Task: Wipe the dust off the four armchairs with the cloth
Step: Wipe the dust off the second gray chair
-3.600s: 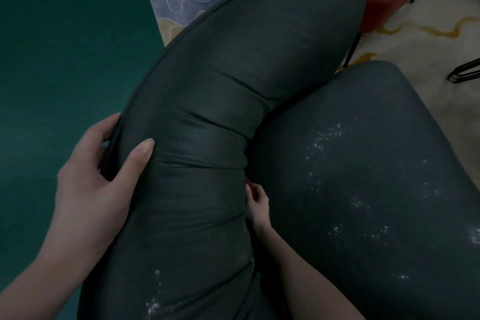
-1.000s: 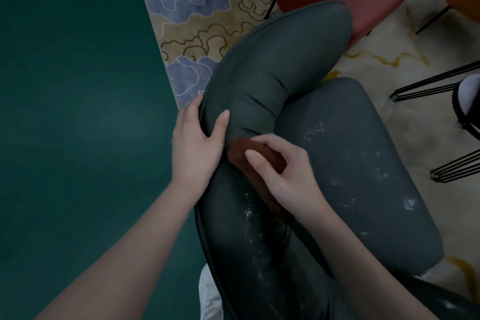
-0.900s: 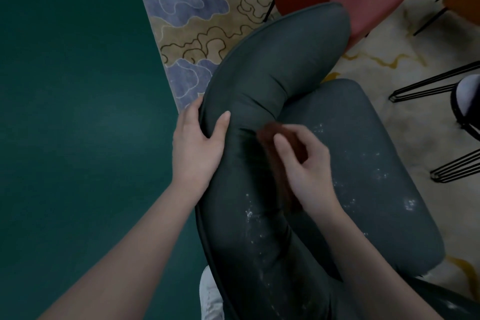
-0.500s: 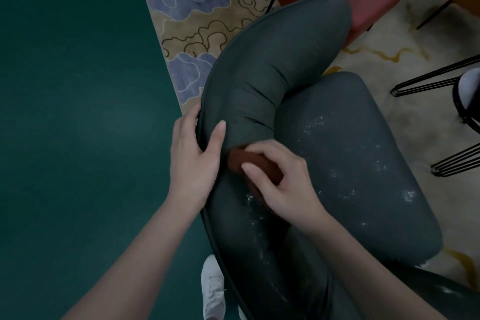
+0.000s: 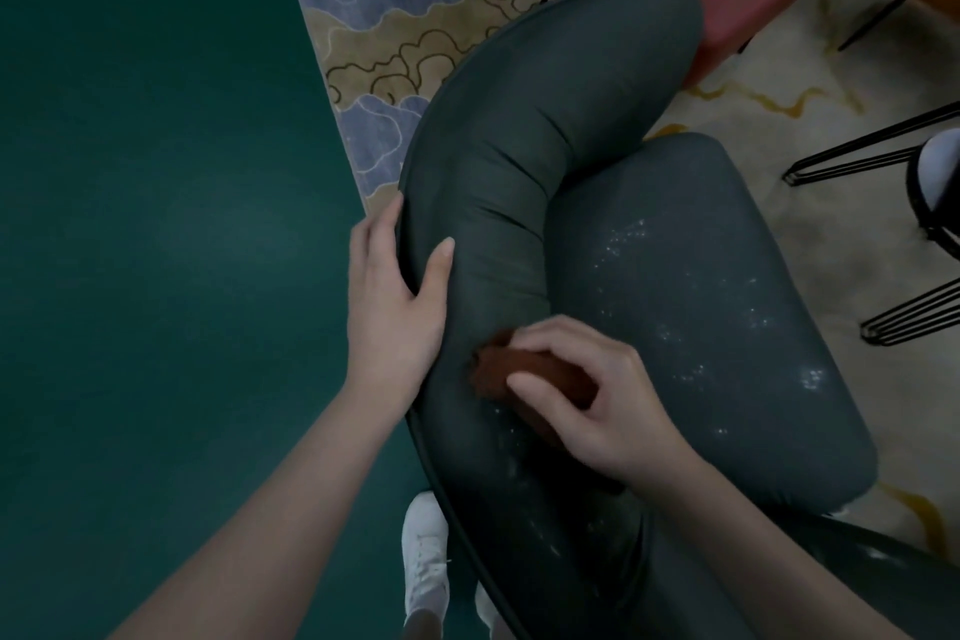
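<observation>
Right hand (image 5: pixel 608 411) grips the mostly covered cloth (image 5: pixel 519 372) on the armchair (image 5: pixel 675 301); left hand (image 5: pixel 395 312) clasps its backrest.

Green floor (image 5: pixel 156 234), patterned rug (image 5: pixel 415 10).

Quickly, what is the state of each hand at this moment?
Left hand: closed, gripping the backrest edge of the grey armchair.
Right hand: closed, holding the brown cloth against the armchair.

No legible text, labels, brands or numbers, none on the armchair (image 5: pixel 675 327), cloth (image 5: pixel 519 372) or rug (image 5: pixel 415 16).
</observation>
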Available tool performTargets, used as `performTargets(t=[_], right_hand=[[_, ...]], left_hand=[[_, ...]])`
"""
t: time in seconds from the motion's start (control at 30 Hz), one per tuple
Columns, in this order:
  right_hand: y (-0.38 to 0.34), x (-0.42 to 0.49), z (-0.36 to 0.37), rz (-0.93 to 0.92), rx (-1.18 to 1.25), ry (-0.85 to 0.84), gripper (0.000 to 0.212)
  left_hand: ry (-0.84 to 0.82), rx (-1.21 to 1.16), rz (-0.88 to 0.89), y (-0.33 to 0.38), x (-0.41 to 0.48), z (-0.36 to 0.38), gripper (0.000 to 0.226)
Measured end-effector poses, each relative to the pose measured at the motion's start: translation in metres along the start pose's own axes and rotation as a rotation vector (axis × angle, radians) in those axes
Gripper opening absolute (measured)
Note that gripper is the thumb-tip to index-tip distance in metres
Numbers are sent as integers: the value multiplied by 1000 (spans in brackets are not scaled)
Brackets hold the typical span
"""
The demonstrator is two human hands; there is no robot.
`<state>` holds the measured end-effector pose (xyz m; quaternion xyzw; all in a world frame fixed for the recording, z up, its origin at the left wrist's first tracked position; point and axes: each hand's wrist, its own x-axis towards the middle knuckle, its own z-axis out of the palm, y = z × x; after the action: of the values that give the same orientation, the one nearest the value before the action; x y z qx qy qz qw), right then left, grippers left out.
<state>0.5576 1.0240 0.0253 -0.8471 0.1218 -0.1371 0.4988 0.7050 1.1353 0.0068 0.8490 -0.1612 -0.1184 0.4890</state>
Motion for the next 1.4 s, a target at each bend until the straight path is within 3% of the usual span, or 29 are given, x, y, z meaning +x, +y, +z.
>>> performTargets(t=[0.13, 0.37, 0.53, 0.8, 0.97, 1.2, 1.3, 1.4], right_hand=[[0, 26, 10, 68, -7, 164, 12], [-5, -7, 13, -53, 22, -32, 14], [8, -3, 10, -67, 5, 71, 14], [34, -12, 2, -58, 53, 53, 17], [27, -10, 4, -6, 103, 101, 8], [21, -11, 3, -78, 159, -28, 14], [42, -16, 0, -60, 145, 96, 18], [66, -13, 4, 135, 218, 256, 19]], left_hand=[[21, 1, 15, -2, 0, 0, 57], [42, 46, -6, 1, -1, 1, 56], [39, 119, -25, 9, -7, -2, 58], [57, 157, -103, 18, -37, 4, 72], [97, 229, -89, 18, -38, 6, 69], [128, 229, -76, 19, -39, 6, 65], [142, 224, -99, 21, -39, 7, 63], [163, 219, -104, 23, -40, 8, 62]])
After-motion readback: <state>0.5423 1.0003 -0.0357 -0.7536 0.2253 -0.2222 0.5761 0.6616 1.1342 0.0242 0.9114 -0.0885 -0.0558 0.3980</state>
